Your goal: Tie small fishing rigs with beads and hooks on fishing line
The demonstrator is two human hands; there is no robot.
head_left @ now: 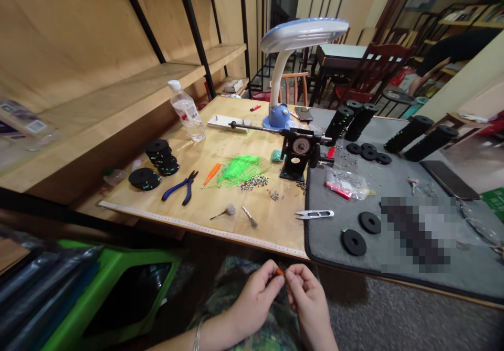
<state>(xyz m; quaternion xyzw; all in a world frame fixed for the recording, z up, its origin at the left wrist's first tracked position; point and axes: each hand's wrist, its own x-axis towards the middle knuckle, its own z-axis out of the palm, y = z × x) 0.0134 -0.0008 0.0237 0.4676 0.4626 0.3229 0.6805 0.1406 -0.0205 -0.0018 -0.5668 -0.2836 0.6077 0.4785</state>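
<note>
Over my lap, just in front of the table edge, my left hand (258, 290) and my right hand (309, 296) meet with fingertips pinched together. Between them is a small orange and dark object (280, 272), mostly covered by the fingers, so its kind is unclear. On the table beyond lie thread snips (315, 214), two small tufted brush-like pieces, one grey (228, 210) and one white-handled (249, 217), and blue-handled pliers (181, 187). Further back are a bundle of bright green strands (242, 170), a pile of coloured beads (254, 183) and an orange-handled tool (212, 174).
A black hand-cranked winder (296, 154) stands mid-table before a blue-white lamp (279, 115). Black foam discs (353, 242) lie on the grey mat (334, 259), with taller stacks behind. A water bottle (188, 114) stands left. Below sits a green plastic frame (114, 256). Another person bends far right.
</note>
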